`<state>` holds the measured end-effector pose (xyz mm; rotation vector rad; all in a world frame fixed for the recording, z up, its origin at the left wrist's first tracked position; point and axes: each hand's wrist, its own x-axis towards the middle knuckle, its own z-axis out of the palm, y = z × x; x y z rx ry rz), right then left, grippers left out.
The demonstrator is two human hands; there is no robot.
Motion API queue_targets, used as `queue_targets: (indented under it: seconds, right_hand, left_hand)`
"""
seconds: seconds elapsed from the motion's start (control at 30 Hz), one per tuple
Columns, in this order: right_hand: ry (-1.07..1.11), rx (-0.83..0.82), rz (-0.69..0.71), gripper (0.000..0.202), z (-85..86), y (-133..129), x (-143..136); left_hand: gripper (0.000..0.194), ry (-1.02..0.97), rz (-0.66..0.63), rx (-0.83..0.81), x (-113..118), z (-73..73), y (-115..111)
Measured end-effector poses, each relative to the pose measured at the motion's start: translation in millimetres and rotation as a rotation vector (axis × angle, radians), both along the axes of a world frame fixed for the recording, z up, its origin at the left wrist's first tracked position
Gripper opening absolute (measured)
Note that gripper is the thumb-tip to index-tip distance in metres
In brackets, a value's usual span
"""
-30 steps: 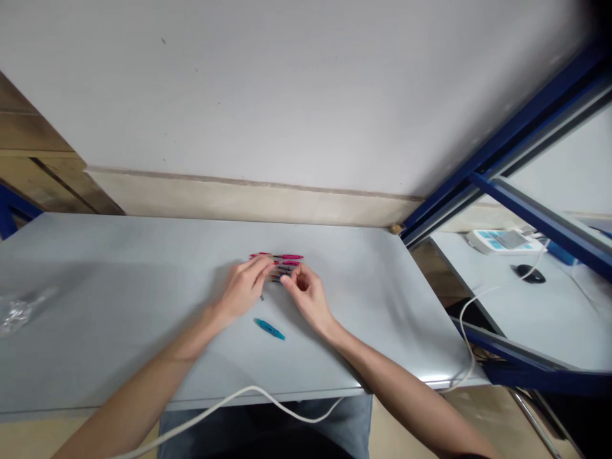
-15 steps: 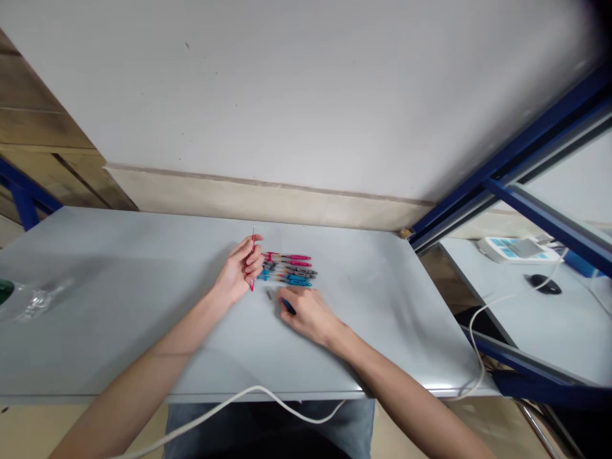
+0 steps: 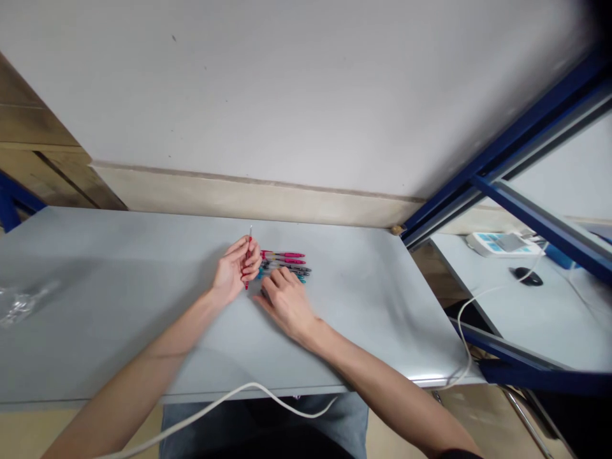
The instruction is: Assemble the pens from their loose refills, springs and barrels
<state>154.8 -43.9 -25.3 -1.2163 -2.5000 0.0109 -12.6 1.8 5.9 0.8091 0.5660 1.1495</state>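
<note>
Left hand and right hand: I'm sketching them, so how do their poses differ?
The left hand shows its palm, the right hand its back. The left hand grips a red pen; anything under the right hand is hidden. Both are bare, near the row of pens.

A grey tabletop [image 3: 143, 306] carries a row of pink, grey and blue pens [image 3: 292, 261] and crumpled clear plastic [image 3: 18, 308].

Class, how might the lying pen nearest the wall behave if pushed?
The pink pen nearest the wall looks slim and straight, so probably stiff and light. Its narrow barrel may roll, though the neighbouring pen could block one direction.
</note>
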Motion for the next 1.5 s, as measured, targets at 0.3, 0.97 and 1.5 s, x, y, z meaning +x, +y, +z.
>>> queue_targets:
  seconds: [0.3, 0.97, 1.5]
  right_hand:
    - [0.22, -0.111, 0.004, 0.013, -2.2, -1.8, 13.6]
    - [1.019, -0.454, -0.138, 0.014, -1.6, 22.8, 40.5]
    - [0.966, -0.448, -0.143, 0.011, -1.1, 20.2, 40.1]
  left_hand:
    - [0.047, 0.734, 0.244, 0.363, 1.9, -11.0, -1.4]
    - [0.029, 1.346, 0.169, 0.837, 3.6, -35.0, -12.3]
    - [0.023, 1.149, 0.178, 0.683, 7.2, -40.2, -14.7]
